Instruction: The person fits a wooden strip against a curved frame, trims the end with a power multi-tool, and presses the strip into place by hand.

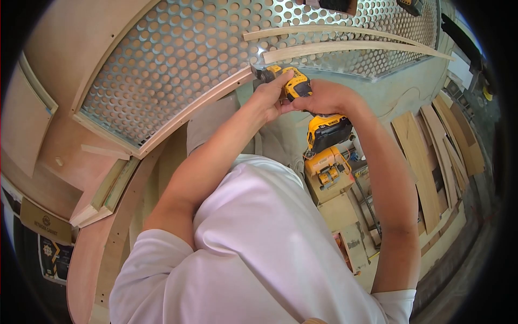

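Observation:
A yellow and black cordless power tool (298,86) is held in both hands at the upper middle. Around its grip, just above the battery, my right hand (329,97) is closed. My left hand (270,97) is wrapped round the tool's front part, near its dark head. That head touches or nearly touches the wooden frame edge (216,95) at a corner of the perforated metal sheet (178,59); exact contact cannot be made out. The battery (329,132) hangs below my right wrist.
Two thin curved wood strips (345,48) lie across the metal sheet. Below the tool stands a yellow machine (328,166) on a box. Wooden boards (418,167) lie at the right. Stacked frame pieces (105,191) and a cardboard box (46,220) are at the left.

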A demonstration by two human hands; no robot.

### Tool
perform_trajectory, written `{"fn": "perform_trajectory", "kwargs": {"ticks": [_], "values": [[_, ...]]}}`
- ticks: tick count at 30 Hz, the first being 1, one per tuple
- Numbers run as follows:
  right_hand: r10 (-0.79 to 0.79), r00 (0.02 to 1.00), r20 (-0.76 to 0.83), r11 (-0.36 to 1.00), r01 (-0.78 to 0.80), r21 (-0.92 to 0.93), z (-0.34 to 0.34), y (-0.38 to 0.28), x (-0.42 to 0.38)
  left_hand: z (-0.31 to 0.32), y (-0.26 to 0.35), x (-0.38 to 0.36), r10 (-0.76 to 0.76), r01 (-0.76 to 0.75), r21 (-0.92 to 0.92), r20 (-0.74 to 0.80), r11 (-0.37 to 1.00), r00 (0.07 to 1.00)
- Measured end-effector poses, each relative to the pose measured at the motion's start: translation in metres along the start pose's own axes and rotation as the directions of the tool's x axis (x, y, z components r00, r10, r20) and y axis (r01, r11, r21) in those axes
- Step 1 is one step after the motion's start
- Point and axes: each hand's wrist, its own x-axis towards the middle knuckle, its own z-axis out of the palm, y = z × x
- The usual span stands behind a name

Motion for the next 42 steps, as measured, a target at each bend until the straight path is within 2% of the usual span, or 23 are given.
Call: {"fn": "perform_trajectory", "kwargs": {"ticks": [6, 11, 13, 14, 16, 17, 18, 20, 21, 24, 25, 27, 28, 30, 33, 36, 39, 42], "values": [[0.024, 0.994, 0.109, 0.997, -0.015, -0.079, -0.021, -0.020, -0.011, 0.004, 0.000, -0.006, 0.006, -0.006, -0.005, -0.041, 1.000, 0.999], [0.056, 0.994, 0.094, 0.982, -0.038, -0.185, -0.037, -0.029, -0.015, 0.000, 0.000, 0.003, 0.042, -0.042, -0.005, -0.020, 0.999, 0.999], [0.068, 0.994, 0.081, 0.957, -0.042, -0.286, -0.043, -0.030, -0.021, 0.007, 0.012, -0.028, 0.015, -0.005, 0.226, -0.045, 0.974, 0.999], [0.058, 0.998, 0.027, 0.968, -0.050, -0.244, -0.043, -0.022, -0.025, 0.006, 0.019, -0.043, 0.005, 0.015, 0.339, -0.057, 0.941, 0.998], [0.051, 0.996, -0.078, 0.986, -0.062, -0.156, -0.038, 0.004, -0.044, -0.020, 0.024, -0.053, 0.131, -0.060, 0.652, -0.060, 0.756, 0.990], [0.054, 0.998, -0.025, 0.997, -0.055, -0.046, -0.044, 0.006, -0.064, -0.056, 0.027, -0.036, 0.350, -0.165, 0.854, -0.021, 0.493, 0.936], [0.028, 0.995, -0.092, 1.000, -0.027, 0.010, -0.040, 0.018, -0.070, -0.090, 0.033, -0.014, 0.530, -0.200, 0.966, 0.085, 0.164, 0.844], [-0.013, 0.973, -0.229, 0.992, 0.042, 0.119, -0.027, 0.044, -0.078, -0.112, 0.048, 0.001, 0.687, -0.164, 0.984, 0.170, -0.075, 0.706], [-0.066, 0.946, -0.317, 0.974, 0.131, 0.188, -0.020, 0.052, -0.080, -0.113, 0.055, 0.009, 0.745, -0.129, 0.972, 0.232, -0.195, 0.625], [-0.129, 0.857, -0.498, 0.971, 0.212, 0.113, -0.013, 0.066, -0.062, -0.092, 0.065, 0.025, 0.633, -0.015, 0.942, 0.238, -0.337, 0.736], [-0.124, 0.837, -0.533, 0.979, 0.192, 0.074, -0.015, 0.064, -0.053, -0.085, 0.067, 0.030, 0.640, 0.024, 0.945, 0.202, -0.327, 0.741], [-0.204, 0.777, -0.595, 0.961, 0.276, 0.032, -0.020, 0.067, -0.018, -0.076, 0.069, 0.037, 0.654, 0.105, 0.947, 0.128, -0.305, 0.746], [-0.247, 0.741, -0.625, 0.948, 0.317, 0.001, -0.023, 0.066, 0.000, -0.073, 0.068, 0.035, 0.695, 0.083, 0.979, 0.073, -0.188, 0.715], [-0.347, 0.587, -0.731, 0.920, 0.365, -0.144, -0.030, 0.049, 0.028, -0.074, 0.069, 0.029, 0.761, 0.016, 0.998, -0.055, 0.058, 0.646], [-0.525, 0.567, -0.634, 0.851, 0.369, -0.374, -0.062, 0.012, 0.057, -0.128, 0.078, 0.052, 0.800, 0.092, 0.995, -0.024, -0.040, 0.599], [-0.634, 0.590, -0.500, 0.765, 0.387, -0.515, -0.097, -0.029, 0.078, -0.150, 0.080, 0.069, 0.753, -0.006, 0.975, 0.175, -0.222, 0.635], [-0.719, 0.560, -0.411, 0.681, 0.452, -0.575, -0.124, -0.053, 0.106, -0.097, 0.081, 0.038, 0.661, 0.115, 0.993, -0.067, -0.029, 0.747], [-0.756, 0.557, -0.345, 0.641, 0.520, -0.564, -0.134, -0.052, 0.126, -0.060, 0.094, 0.031, 0.535, 0.206, 0.957, -0.066, -0.206, 0.842]]}}
